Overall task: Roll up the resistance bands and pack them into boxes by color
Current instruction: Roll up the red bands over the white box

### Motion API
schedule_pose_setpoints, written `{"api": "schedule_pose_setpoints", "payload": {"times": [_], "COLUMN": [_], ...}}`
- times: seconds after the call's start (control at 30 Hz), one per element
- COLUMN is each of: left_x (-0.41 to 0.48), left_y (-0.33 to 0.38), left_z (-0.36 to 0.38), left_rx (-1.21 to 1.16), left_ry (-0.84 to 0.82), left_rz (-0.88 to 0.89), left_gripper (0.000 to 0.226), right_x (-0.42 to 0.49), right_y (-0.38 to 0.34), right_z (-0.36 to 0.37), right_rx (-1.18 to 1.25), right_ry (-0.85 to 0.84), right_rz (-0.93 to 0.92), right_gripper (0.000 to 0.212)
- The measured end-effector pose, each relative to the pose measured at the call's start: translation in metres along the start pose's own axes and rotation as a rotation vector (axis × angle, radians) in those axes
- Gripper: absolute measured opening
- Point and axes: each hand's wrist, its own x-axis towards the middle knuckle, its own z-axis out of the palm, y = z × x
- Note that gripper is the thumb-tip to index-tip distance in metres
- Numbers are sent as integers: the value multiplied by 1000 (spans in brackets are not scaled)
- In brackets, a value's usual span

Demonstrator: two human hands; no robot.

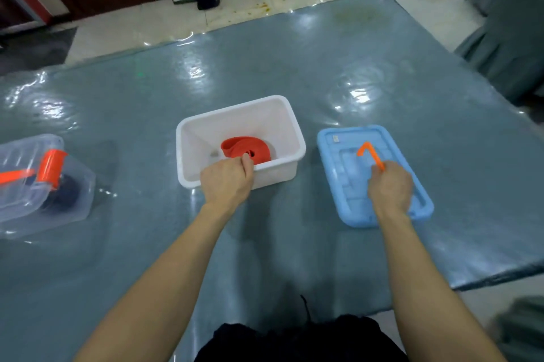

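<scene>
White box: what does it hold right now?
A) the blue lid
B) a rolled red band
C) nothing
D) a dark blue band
B: a rolled red band lies on the floor of the white box, just beyond the left hand at its near rim.

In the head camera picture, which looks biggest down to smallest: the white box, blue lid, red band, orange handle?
1. White box and blue lid: about alike, too close to rank.
2. Red band, coiled inside the box.
3. Orange handle on the lid, the smallest.
</scene>
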Motion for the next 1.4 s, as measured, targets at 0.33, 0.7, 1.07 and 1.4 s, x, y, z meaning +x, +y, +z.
{"api": "schedule_pose_setpoints", "payload": {"times": [0.33, 0.7, 1.07, 1.4], "left_x": [47, 26, -5, -16], "left_y": [-39, -102, -75, -65], "left_z": [-54, -32, -12, 0], "left_rx": [-1563, -954, -866, -824], "left_ry": [-17, 214, 250, 210], "left_rz": [-457, -563, -518, -467], "left_gripper": [35, 37, 54, 57], "right_x": [26, -8, -16, -54], "right_y": [-146, -269, -227, -179], "right_z": [-88, 6, 26, 44], "right_rx": [177, -92, -53, -354], "right_ry": [131, -380, -309, -399], "right_rz": [-692, -1087, -1094, -1097], "right_gripper": [25, 29, 24, 87]}}
